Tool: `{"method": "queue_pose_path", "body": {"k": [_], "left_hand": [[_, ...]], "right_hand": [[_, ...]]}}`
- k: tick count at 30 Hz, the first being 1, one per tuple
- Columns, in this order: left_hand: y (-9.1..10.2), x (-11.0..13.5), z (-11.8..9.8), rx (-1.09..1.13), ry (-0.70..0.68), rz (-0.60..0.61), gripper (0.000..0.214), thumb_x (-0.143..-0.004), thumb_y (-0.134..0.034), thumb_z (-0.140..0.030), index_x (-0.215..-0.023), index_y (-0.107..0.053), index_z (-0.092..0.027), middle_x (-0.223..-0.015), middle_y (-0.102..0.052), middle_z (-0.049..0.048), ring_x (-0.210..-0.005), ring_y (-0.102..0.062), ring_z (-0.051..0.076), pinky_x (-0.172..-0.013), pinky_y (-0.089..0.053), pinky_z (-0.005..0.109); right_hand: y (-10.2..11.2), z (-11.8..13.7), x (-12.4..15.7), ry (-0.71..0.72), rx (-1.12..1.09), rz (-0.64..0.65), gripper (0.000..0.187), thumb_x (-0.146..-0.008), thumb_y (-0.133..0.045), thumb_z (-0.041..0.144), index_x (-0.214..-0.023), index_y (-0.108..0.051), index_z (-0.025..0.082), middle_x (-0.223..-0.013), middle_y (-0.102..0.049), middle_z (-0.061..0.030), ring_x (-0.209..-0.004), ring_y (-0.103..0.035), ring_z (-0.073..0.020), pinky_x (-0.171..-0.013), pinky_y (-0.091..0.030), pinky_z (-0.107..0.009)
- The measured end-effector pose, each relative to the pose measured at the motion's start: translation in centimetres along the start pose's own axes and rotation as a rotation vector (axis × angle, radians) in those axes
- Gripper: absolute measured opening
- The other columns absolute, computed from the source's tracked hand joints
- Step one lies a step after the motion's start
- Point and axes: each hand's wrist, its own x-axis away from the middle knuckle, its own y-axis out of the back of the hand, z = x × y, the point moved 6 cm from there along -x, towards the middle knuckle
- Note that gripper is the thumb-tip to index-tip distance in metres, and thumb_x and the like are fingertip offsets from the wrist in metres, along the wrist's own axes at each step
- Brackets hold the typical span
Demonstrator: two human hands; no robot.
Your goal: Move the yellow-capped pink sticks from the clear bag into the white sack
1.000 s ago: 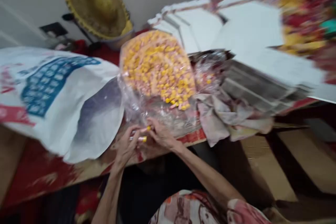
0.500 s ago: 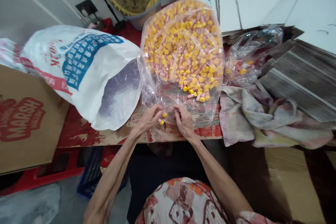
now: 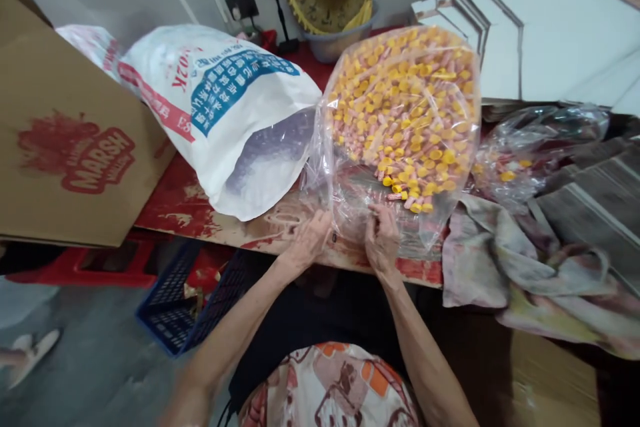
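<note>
A clear plastic bag (image 3: 355, 187) lies on the table, its mouth toward me. It holds a heap of small pink pieces with yellow caps (image 3: 415, 120); some have spilled toward the front. At the bag's front left edge is my left hand (image 3: 313, 237), back up, fingers together and closed; what they hold is hidden. My right hand (image 3: 383, 240) has its fingers curled in a pinch over the bag's mouth, just in front of the loose pieces. I cannot make out what is in it. A small dark object (image 3: 334, 237) lies between the hands.
An open white woven sack (image 3: 250, 113) with white contents lies at left, beside a cardboard box (image 3: 75, 147). To the right are a crumpled cloth (image 3: 525, 253), a smaller clear bag (image 3: 540, 140) and stacked white cardboard (image 3: 565, 40). A blue crate (image 3: 173, 313) stands below the table.
My view has swung left, so everything sits further right. Two yellow-capped pieces by my left fingers no longer show. The left hand has turned back up; the right remains curled.
</note>
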Motion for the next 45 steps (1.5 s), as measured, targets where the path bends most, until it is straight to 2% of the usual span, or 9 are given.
{"method": "queue_pose_path", "body": {"k": [7,11,14,21,29,33,39,42,45], "left_hand": [[0.3,0.0,2.4,0.631,0.159,0.258,0.029,-0.103,-0.054,-0.050,-0.108,-0.056,-0.022,-0.075,-0.060,-0.0028,-0.059,-0.057,0.013,-0.057,-0.046,0.024],[0.4,-0.2,1.6,0.264,0.115,0.091,0.012,-0.102,-0.055,-0.031,-0.104,-0.058,-0.020,-0.090,-0.062,0.0027,-0.073,-0.063,0.016,-0.067,-0.049,0.027],[-0.7,-0.6,0.4,-0.068,0.002,0.160,0.007,-0.099,-0.054,-0.019,-0.105,-0.059,-0.019,-0.104,-0.063,0.0067,-0.080,-0.064,0.018,-0.071,-0.048,0.028],[0.1,-0.3,1.5,0.016,-0.019,0.038,0.007,-0.099,-0.051,-0.016,-0.101,-0.057,-0.019,-0.102,-0.062,0.0054,-0.083,-0.060,0.017,-0.076,-0.047,0.027],[1.0,6.5,2.8,0.474,0.037,0.039,0.012,-0.099,-0.058,-0.031,-0.099,-0.058,-0.019,-0.085,-0.061,-0.0012,-0.069,-0.057,0.011,-0.066,-0.047,0.023],[-0.4,10.0,4.1,0.426,0.003,0.158,0.015,-0.100,-0.060,-0.033,-0.095,-0.060,-0.019,-0.090,-0.061,0.0012,-0.077,-0.060,0.014,-0.072,-0.051,0.025],[-1.2,11.7,4.1,0.190,-0.045,0.250,0.012,-0.102,-0.065,-0.032,-0.107,-0.064,-0.021,-0.111,-0.065,0.0056,-0.095,-0.068,0.018,-0.085,-0.056,0.029],[0.7,10.4,5.0,0.084,-0.055,0.149,0.017,-0.102,-0.067,-0.036,-0.112,-0.066,-0.024,-0.114,-0.068,0.0054,-0.100,-0.069,0.020,-0.089,-0.057,0.030],[4.6,6.9,9.2,-0.037,0.091,-0.181,0.018,-0.107,-0.056,-0.032,-0.115,-0.067,-0.021,-0.106,-0.071,0.0069,-0.095,-0.070,0.021,-0.093,-0.057,0.033]], "right_hand": [[3.1,-3.0,-3.4,0.008,0.524,-0.022,0.038,-0.101,-0.042,0.020,-0.128,-0.067,0.018,-0.130,-0.067,-0.0189,-0.124,-0.056,-0.0359,-0.105,-0.043,-0.056],[2.3,-4.2,-4.1,0.019,0.618,0.074,0.035,-0.102,-0.043,0.021,-0.126,-0.068,0.018,-0.116,-0.070,-0.0180,-0.118,-0.055,-0.0367,-0.103,-0.039,-0.056],[1.8,-4.2,-4.2,0.007,0.617,0.075,0.030,-0.103,-0.045,0.023,-0.121,-0.068,0.017,-0.121,-0.069,-0.0190,-0.114,-0.054,-0.0357,-0.101,-0.038,-0.055],[0.3,-2.8,-3.9,0.043,0.578,0.183,0.026,-0.103,-0.044,0.022,-0.113,-0.067,0.017,-0.110,-0.068,-0.0164,-0.107,-0.054,-0.0329,-0.101,-0.035,-0.050],[-4.8,1.7,-1.1,0.133,0.328,0.307,0.017,-0.107,-0.046,0.025,-0.105,-0.063,0.021,-0.105,-0.069,-0.0103,-0.100,-0.058,-0.0266,-0.091,-0.036,-0.040],[-6.4,2.9,0.8,0.175,0.271,0.305,0.023,-0.110,-0.043,0.027,-0.099,-0.062,0.020,-0.099,-0.068,-0.0100,-0.095,-0.058,-0.0245,-0.086,-0.038,-0.036],[-5.5,2.2,0.9,0.122,0.166,0.210,0.029,-0.113,-0.042,0.037,-0.103,-0.062,0.020,-0.096,-0.067,-0.0079,-0.088,-0.058,-0.0223,-0.084,-0.039,-0.034],[-5.4,2.4,0.9,0.152,0.198,0.225,0.031,-0.114,-0.041,0.038,-0.099,-0.062,0.021,-0.096,-0.067,-0.0083,-0.093,-0.059,-0.0229,-0.085,-0.039,-0.034],[-5.5,2.4,1.1,0.163,0.176,0.237,0.030,-0.114,-0.041,0.037,-0.102,-0.063,0.020,-0.097,-0.067,-0.0072,-0.089,-0.058,-0.0214,-0.084,-0.039,-0.033]]}}
